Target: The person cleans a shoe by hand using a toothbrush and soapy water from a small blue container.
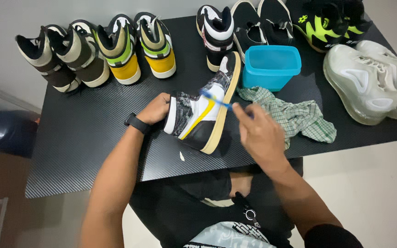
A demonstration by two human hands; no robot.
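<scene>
High-top sneaker [201, 112] lies on its side just before the blue tub [272, 66], left hand [155, 109] clasping its collar, right hand [260, 133] pinching a blue toothbrush [216, 100] against its side panel; short, light strokes advised.

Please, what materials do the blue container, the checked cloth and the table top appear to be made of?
Blue container: probably plastic, smooth, slightly translucent walls. Checked cloth: woven fabric, soft, since it lies crumpled in folds. Table top: dark with a fine carbon-fibre-like weave pattern, possibly only a printed surface.
</scene>
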